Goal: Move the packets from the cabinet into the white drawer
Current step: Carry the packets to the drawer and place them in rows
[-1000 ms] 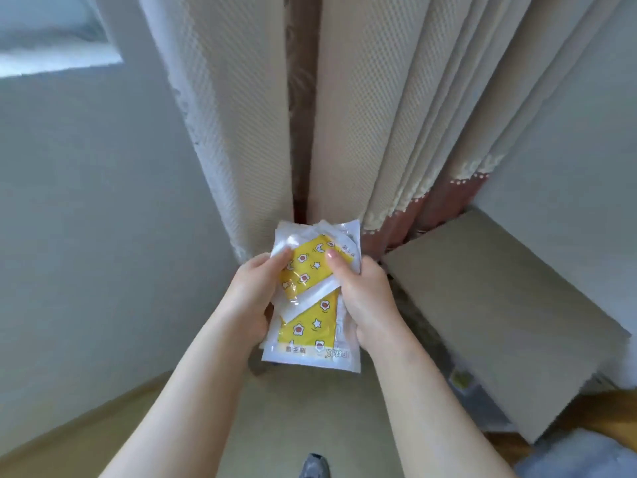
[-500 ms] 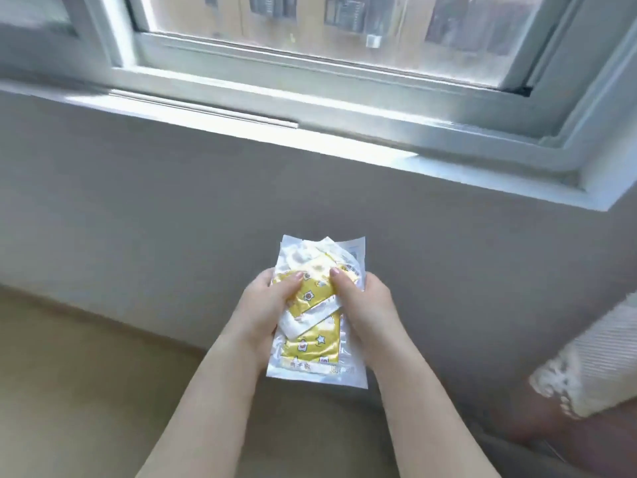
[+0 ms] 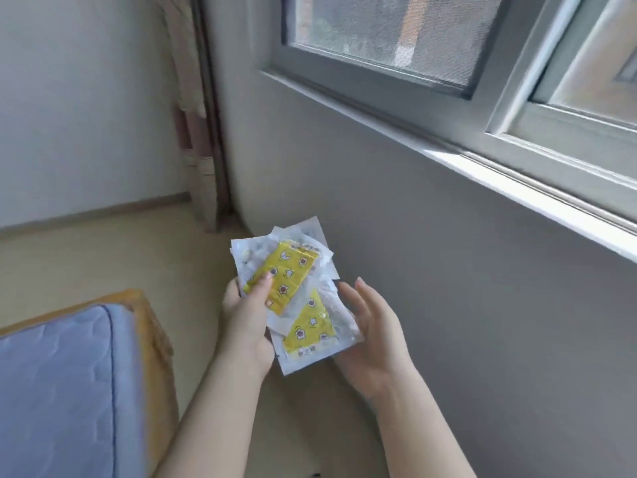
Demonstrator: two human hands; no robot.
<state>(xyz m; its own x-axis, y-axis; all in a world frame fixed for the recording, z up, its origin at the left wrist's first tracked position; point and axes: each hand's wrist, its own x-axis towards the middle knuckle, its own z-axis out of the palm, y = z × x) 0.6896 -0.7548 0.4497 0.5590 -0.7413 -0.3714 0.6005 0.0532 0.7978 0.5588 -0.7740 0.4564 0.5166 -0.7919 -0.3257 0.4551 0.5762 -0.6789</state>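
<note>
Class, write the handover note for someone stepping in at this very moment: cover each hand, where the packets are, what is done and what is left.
Left hand: grips the fanned stack of packets, thumb on the top yellow one.
Right hand: open, fingers straight, at the right edge of the lowest packet; contact unclear.
Where: the packets are held in the air below the window, with a blue mattress to the left. Neither cabinet nor white drawer is in view.
Done: this stack is in hand.
Left: find the white drawer and put the packets in it.
</note>
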